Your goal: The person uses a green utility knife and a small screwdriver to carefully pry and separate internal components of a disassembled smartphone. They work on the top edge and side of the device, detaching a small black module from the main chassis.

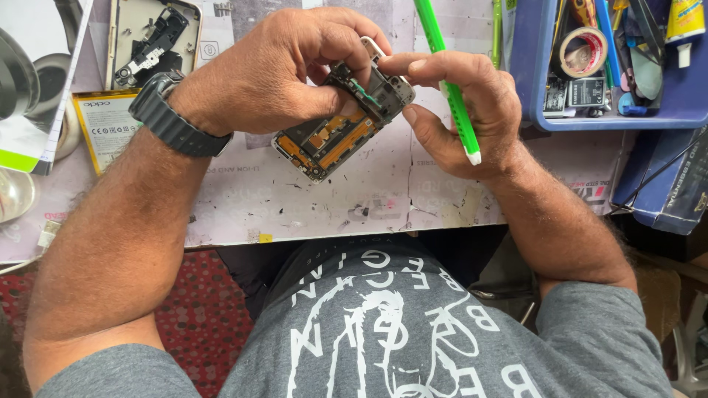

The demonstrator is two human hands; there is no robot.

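At about one o'clock on the table (280, 206) sits a blue plastic tray (527, 88), its low wall holding a roll of tape (582, 51), a small dark battery-like block (586, 92), a white tube with a yellow label (684, 26) and a crowd of pens and thin tools too jumbled to tell apart. Below it, at three o'clock, lies a dark blue flat box (671, 191) that hangs over the table's near edge. At eleven o'clock a phone back shell (151, 40) lies open side up with a black part inside, and just below it, at ten o'clock, rests a flat yellow-edged battery (107, 125). At the centre, held above the table, is the opened phone frame (343, 125), tilted with its upper end toward one o'clock, orange and green inner parts showing. The left hand (273, 74), with a black wristwatch (173, 110) on its wrist, is clamped around the frame's upper left side, fingers curled over it. The right hand (461, 110) pinches the frame's top corner between thumb and forefinger while a green pen-shaped tool (446, 81) lies clamped between its fingers, white tip pointing toward five o'clock. Open room lies at six o'clock, a scuffed strip of table between the hands and the near edge; the nine o'clock side is crowded by a white and grey box (37, 81).
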